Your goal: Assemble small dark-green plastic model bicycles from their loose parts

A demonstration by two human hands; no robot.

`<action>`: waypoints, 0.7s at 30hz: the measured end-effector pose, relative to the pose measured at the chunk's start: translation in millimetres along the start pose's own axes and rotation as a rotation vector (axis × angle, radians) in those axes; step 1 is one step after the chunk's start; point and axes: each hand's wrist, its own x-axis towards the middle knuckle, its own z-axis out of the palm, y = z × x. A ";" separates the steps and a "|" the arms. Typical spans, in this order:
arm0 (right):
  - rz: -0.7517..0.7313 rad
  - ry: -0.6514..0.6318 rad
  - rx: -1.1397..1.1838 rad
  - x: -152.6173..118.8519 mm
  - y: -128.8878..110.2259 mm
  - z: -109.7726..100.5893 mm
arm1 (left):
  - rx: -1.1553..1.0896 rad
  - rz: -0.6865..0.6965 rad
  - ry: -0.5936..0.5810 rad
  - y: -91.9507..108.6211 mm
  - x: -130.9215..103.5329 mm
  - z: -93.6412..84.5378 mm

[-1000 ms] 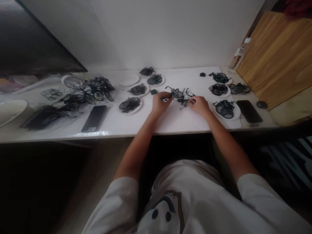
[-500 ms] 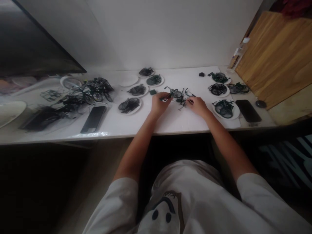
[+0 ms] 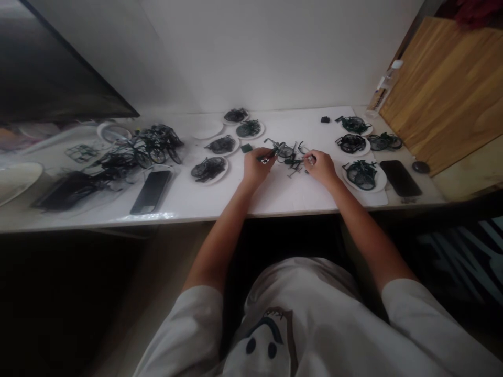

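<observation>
Rightward and a touch farther slips the right hand (image 3: 321,166), its fingertips easing off the loose parts (image 3: 294,168) they were over half a second ago, while the left hand (image 3: 257,166) stays put. Nearest of all comes the pale shirt (image 3: 314,319) with a face printed on it, both forearms reaching out over the white table (image 3: 188,201). Now the fingers: on the left they're curled and closed around the near left side of a toy bike (image 3: 286,152), mid-table between the hands; on the right, thumb and fingers bend towards each other with a slim gap, and whether a tiny part sits in there, I can't tell. Those loose parts lie right beside the bike, on its near side. Out to the left rests a phone (image 3: 151,192), another phone (image 3: 401,178) well over to the right. Just beyond the left hand, a small green piece (image 3: 246,148). Plates heaped with dark bike parts line up either side, the near left plate (image 3: 225,168) and near right plate (image 3: 381,180) leading their groups. Far left, toy bikes crowd into a pile (image 3: 157,144); far right, a bottle (image 3: 385,89) stands by a wooden board (image 3: 444,89).
</observation>
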 end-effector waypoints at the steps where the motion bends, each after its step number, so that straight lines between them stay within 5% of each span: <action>1: -0.003 -0.017 -0.011 -0.6 0.1 -0.1 | -0.002 0.000 0.004 -0.5 0.2 0.0; 9: -0.090 -0.215 -0.071 -3.3 -0.3 -2.0 | 0.014 0.013 0.002 -5.3 0.5 0.2; 21: -0.065 -0.182 -0.007 -4.0 1.1 0.0 | 0.023 0.002 0.007 -5.4 0.0 0.0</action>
